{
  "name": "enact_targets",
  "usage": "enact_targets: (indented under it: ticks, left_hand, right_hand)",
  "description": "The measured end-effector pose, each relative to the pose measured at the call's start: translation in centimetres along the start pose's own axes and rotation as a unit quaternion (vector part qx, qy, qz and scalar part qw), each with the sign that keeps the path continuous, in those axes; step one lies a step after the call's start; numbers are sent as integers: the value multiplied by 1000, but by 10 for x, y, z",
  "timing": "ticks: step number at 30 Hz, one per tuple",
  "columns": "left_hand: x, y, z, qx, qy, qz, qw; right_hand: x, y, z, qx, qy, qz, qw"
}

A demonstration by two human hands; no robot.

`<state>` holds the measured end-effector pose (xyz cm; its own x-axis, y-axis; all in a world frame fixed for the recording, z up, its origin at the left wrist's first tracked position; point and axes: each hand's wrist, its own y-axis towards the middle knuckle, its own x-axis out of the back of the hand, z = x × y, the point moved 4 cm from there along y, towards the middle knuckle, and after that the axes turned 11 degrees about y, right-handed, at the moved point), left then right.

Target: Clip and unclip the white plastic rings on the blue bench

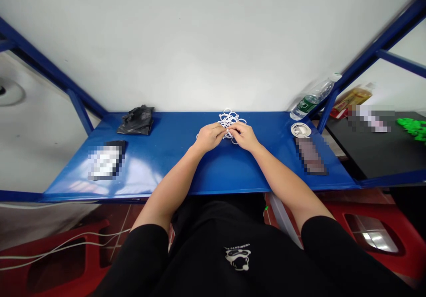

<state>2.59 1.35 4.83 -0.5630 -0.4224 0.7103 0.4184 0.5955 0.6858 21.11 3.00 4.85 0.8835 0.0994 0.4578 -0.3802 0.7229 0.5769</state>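
A tangle of thin white loops [227, 117] lies on the blue table [219, 172] near its back edge. Whether the loops are cord or plastic I cannot tell. My left hand [210, 137] pinches part of the near side of this bundle, thumb and fingers together. From the right, my right hand [245, 136] also pinches it, its fingertips nearly meeting those of the left. The exact bit between the fingertips is too small to make out. Some loops stick out behind and beside both hands.
At the back left sits a black plastic bag [137, 120], with a blurred dark-edged item [108, 159] in front. To the right are a water bottle [311, 99], a coiled white strap [301, 130] and a blurred phone-like item [311, 156]. Blue frame bars [80, 110] flank the table.
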Motion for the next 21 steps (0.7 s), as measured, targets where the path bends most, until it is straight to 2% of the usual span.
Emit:
enact_targets:
  ticks: [4, 10, 17, 21]
  left_hand:
    - [-2, -1, 2, 9, -5, 6, 1000]
    - [-4, -4, 9, 46, -27, -31, 998]
    - [3, -2, 13, 79, -26, -75, 994]
    - [15, 0, 20, 102, -8, -96, 990]
  right_hand:
    - [-1, 1, 1, -1, -6, 2, 1000]
    - [-5, 0, 1, 3, 7, -30, 1000]
    - [-16, -4, -3, -5, 53, 10, 999]
    - [-18, -4, -2, -2, 24, 19, 1000]
